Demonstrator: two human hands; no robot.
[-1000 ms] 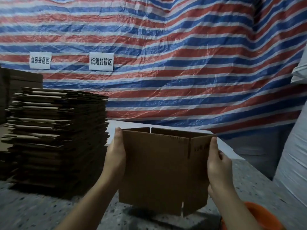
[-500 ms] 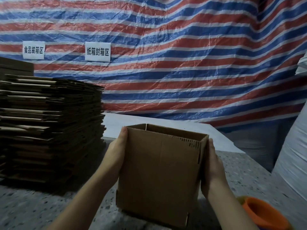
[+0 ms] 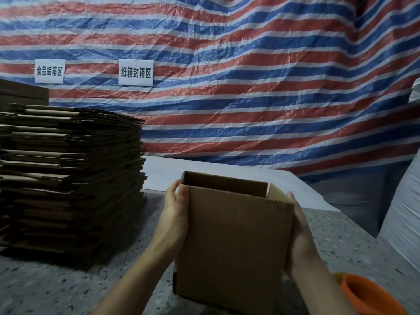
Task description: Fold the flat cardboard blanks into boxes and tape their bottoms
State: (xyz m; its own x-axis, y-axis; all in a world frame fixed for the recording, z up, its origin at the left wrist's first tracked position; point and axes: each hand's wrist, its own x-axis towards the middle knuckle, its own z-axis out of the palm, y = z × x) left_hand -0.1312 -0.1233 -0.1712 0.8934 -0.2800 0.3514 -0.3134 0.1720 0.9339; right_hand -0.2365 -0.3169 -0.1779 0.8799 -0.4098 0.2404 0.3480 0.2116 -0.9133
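Left grip (image 3: 176, 209) and right grip (image 3: 298, 226) raised, palms inward, fingers curled.

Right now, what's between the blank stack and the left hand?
Head view: only bare speckled tabletop between the stack of flat blanks and the left hand, which holds the opened box.

Speckled stone table (image 3: 45, 289) under stacked cardboard blanks (image 3: 70, 178), white sheet (image 3: 204, 176).
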